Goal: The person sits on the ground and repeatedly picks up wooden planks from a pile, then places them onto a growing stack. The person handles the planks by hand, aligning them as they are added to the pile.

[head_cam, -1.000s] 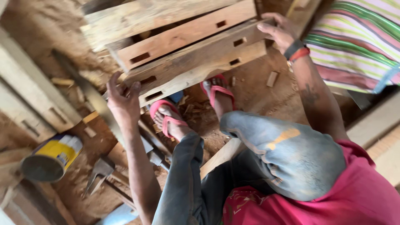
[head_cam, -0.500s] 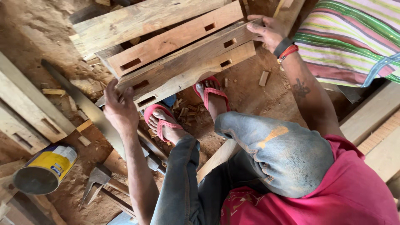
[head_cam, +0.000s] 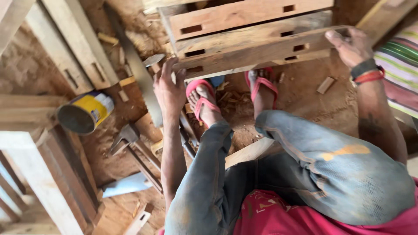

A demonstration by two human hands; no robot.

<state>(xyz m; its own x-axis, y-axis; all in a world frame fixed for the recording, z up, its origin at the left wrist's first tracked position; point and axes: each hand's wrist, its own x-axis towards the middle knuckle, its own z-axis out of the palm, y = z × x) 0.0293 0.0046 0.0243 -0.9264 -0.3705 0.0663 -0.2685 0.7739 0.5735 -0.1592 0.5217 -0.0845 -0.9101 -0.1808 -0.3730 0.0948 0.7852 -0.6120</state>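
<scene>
Left hand (head_cam: 169, 89) gripping mortised plank (head_cam: 257, 54) at nine o'clock end, right hand (head_cam: 350, 45) clasping its three o'clock end, yellow can (head_cam: 87, 112) at nine o'clock

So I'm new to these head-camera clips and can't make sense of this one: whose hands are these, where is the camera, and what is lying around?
There is no machine here. The single picture comes from a camera worn on a person's head, looking down over their own knees, jeans and red sandals at a sawdust-covered floor.

Both hands belong to that person. The left hand grips the near end of a long wooden beam with rectangular slots cut into it; the right hand, with bands on its wrist, holds the other end. Its fingers curl over the edge. More slotted beams lie stacked just behind.

On the floor to the left you can see a yellow can on its side, a hammer, a saw blade, and small wood offcuts.
</scene>
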